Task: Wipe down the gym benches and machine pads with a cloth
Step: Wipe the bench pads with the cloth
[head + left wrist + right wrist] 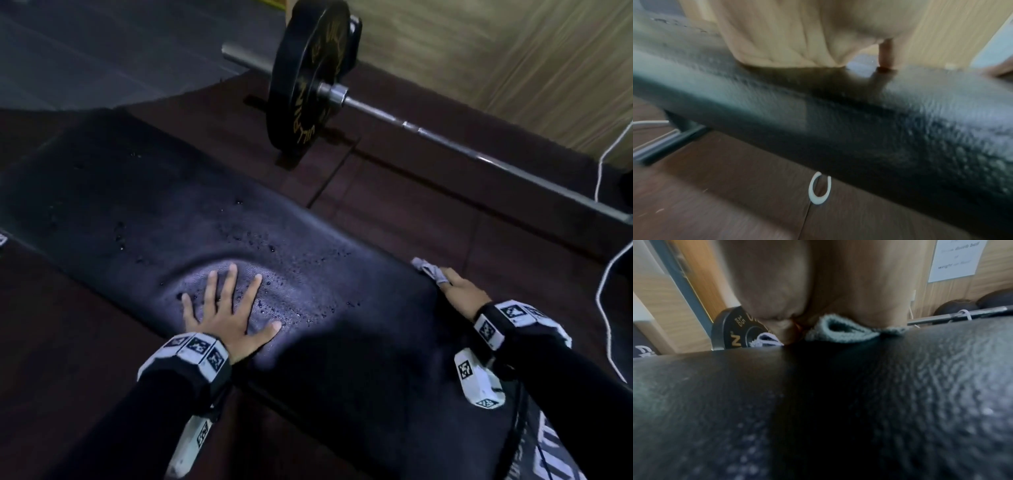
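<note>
A black padded bench (pixel 308 342) runs diagonally from upper left to lower right, with water droplets (pixel 260 240) scattered on its top. My left hand (pixel 226 308) lies flat on the pad with its fingers spread and dents the padding; the left wrist view shows its palm (pixel 797 40) on the bench (pixel 859 121). At the bench's right edge my right hand (pixel 460 291) grips a grey cloth (pixel 428 270) against the pad. In the right wrist view the cloth (pixel 838 331) is bunched under the right hand (pixel 818 288) on the bench (pixel 838 402).
A barbell (pixel 479 157) with a black weight plate (pixel 308 78) lies on the brown floor tiles (pixel 394 205) beyond the bench. A white cable (pixel 609 274) hangs at the right, and another loop of cable (pixel 819 190) lies under the bench. A wood-look wall (pixel 513 51) stands behind.
</note>
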`<state>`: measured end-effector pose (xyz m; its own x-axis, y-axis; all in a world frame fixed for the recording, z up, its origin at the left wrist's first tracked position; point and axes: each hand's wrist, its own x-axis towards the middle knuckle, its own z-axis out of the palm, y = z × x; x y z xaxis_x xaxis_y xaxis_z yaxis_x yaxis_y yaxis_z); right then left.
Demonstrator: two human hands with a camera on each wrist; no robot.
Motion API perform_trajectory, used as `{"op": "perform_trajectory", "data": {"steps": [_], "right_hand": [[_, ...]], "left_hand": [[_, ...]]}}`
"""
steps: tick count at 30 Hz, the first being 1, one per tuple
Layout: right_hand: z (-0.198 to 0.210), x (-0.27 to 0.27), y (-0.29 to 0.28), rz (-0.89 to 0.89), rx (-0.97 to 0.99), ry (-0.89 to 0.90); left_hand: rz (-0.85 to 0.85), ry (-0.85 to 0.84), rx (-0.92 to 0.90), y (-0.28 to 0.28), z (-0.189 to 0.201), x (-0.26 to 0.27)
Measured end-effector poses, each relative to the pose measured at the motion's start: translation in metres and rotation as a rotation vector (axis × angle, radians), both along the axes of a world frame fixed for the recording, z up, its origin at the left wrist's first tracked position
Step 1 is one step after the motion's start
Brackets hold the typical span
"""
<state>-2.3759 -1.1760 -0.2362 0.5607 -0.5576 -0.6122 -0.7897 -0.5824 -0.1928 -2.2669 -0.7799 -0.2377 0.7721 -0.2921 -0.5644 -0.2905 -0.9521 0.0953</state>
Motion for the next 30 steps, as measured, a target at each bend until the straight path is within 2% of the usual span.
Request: {"op": "perform_trajectory", "data": {"steps": [8, 16, 24, 27, 30], "right_hand": [[0.004, -0.003, 0.000, -0.022, 0.053, 0.022], [0.007, 0.026, -0.003, -0.044, 0.256, 0.053], [0.009, 0.137, 0.083, 0.219, 0.286, -0.108], [0.010, 0.149, 0.101, 0.245, 0.253, -0.129], [0.016, 0.133, 0.091, 0.262, 0.260, -0.175]], "left_hand": [[-0.032, 0.196, 0.134, -0.009, 0.020, 0.004], [0.004, 0.277, 0.203, -0.014, 0.031, 0.003], [0.012, 0.274, 0.216, -0.017, 0.030, 0.002], [0.013, 0.249, 0.193, -0.017, 0.029, 0.001], [0.011, 0.254, 0.170, -0.016, 0.031, 0.001]]}}
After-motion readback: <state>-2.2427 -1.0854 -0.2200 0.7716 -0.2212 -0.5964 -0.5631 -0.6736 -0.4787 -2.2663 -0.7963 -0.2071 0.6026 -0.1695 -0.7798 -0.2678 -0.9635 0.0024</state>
